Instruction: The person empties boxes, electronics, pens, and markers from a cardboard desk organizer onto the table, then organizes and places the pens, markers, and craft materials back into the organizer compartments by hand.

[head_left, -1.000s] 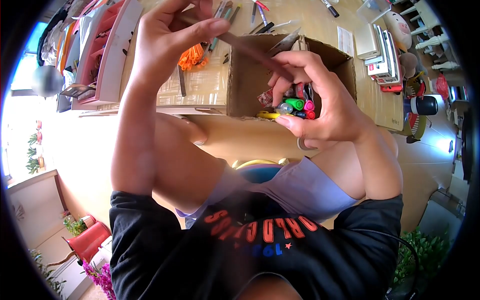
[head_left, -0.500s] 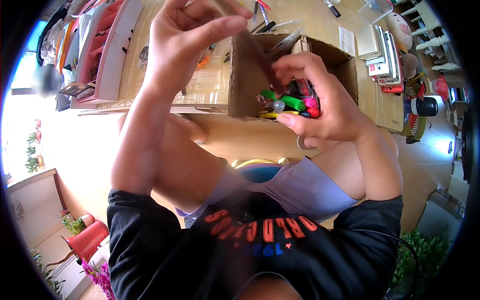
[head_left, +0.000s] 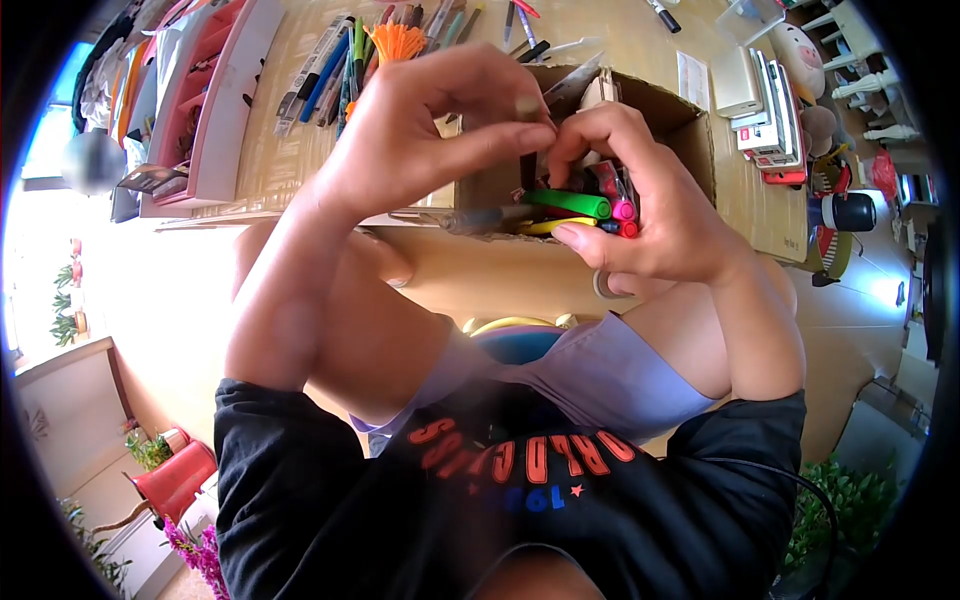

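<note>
My right hand is curled at the near side of an open cardboard box, its fingers and thumb round a bunch of markers. Among these are a green marker, a pink marker and a yellow marker. My left hand is closed in a pinch over the box's left part, thumb tip close to my right fingers. A narrow dark-brown stick shows below the pinch, mostly hidden. A blurred greyish pen lies across the box's near left rim.
Several pens and markers lie on the table at left, with an orange tassel-like thing. A pink-and-white shelf unit stands farther left. Books and a dark cylindrical container are at right.
My left hand has come down and right toward my right hand, with the brown stick lower. A greyish pen now shows at the near left rim. The right hand has barely moved.
</note>
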Demonstrator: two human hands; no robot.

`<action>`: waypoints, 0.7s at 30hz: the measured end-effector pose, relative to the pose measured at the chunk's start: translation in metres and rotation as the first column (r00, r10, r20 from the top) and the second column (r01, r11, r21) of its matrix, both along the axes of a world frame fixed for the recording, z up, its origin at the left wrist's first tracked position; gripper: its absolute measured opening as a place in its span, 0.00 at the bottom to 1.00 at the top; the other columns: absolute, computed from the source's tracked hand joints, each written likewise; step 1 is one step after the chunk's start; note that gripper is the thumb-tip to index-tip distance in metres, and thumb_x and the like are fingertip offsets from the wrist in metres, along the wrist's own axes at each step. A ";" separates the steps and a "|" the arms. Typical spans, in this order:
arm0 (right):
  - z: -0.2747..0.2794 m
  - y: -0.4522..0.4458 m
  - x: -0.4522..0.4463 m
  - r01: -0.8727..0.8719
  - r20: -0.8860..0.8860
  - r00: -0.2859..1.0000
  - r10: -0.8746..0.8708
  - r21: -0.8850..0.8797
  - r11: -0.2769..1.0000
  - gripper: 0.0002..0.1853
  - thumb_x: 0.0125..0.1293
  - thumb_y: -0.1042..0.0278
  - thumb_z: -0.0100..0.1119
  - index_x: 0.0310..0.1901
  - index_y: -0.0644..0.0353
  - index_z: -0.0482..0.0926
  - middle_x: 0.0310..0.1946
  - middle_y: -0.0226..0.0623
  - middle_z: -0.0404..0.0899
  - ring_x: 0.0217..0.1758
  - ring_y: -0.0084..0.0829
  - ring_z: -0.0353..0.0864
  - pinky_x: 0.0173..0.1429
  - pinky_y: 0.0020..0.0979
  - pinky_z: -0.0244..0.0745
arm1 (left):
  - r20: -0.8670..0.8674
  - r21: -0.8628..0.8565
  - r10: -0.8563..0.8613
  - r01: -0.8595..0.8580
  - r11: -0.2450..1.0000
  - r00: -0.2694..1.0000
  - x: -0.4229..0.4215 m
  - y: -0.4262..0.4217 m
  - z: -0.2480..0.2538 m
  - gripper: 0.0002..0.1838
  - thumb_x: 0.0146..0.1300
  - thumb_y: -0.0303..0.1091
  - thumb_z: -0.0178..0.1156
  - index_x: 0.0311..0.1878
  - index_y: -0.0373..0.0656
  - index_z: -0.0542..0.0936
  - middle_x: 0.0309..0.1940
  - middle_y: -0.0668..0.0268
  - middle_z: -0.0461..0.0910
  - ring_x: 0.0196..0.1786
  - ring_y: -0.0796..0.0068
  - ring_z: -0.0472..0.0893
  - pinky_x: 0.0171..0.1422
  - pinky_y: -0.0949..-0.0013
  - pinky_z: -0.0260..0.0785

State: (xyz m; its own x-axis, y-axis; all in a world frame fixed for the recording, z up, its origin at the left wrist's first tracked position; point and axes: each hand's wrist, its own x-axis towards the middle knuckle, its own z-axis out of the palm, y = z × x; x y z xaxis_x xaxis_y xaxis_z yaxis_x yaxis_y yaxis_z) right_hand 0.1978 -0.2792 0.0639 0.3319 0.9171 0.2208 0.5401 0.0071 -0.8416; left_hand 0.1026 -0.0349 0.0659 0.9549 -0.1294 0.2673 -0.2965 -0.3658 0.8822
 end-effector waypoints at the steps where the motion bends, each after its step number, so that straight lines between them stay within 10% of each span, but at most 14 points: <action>1: -0.002 0.000 -0.001 0.011 -0.047 0.999 -0.010 0.002 1.000 0.27 0.58 0.68 0.75 0.57 0.57 0.74 0.48 0.35 0.77 0.56 0.32 0.71 0.67 0.35 0.69 | -0.029 -0.018 -0.012 0.011 1.000 1.000 0.000 0.000 0.001 0.13 0.72 0.28 0.70 0.53 0.32 0.80 0.47 0.57 0.88 0.50 0.73 0.88 0.56 0.69 0.83; 14: -0.014 0.001 -0.006 0.075 -0.117 0.992 -0.054 0.182 0.980 0.41 0.57 0.68 0.78 0.68 0.60 0.63 0.58 0.39 0.69 0.63 0.36 0.73 0.72 0.38 0.68 | 0.096 0.026 -0.128 0.126 0.992 0.987 0.004 -0.007 -0.005 0.13 0.59 0.24 0.78 0.48 0.37 0.89 0.45 0.61 0.87 0.44 0.73 0.85 0.46 0.70 0.76; 19: -0.006 -0.003 -0.002 0.038 -0.140 0.989 -0.037 0.007 0.999 0.34 0.57 0.66 0.77 0.63 0.58 0.70 0.57 0.40 0.73 0.62 0.37 0.73 0.73 0.37 0.68 | -0.157 -0.034 -0.082 0.077 0.996 0.984 -0.004 -0.013 0.013 0.16 0.57 0.34 0.82 0.44 0.38 0.88 0.45 0.62 0.86 0.45 0.70 0.84 0.49 0.69 0.75; 21: 0.002 -0.003 0.002 -0.009 -0.035 0.999 0.007 -0.066 0.998 0.28 0.57 0.66 0.77 0.57 0.58 0.75 0.53 0.39 0.76 0.61 0.37 0.73 0.72 0.37 0.68 | 0.022 0.172 -0.154 0.148 0.974 0.988 0.001 -0.003 0.010 0.19 0.56 0.42 0.82 0.42 0.38 0.87 0.47 0.62 0.83 0.48 0.68 0.83 0.53 0.67 0.73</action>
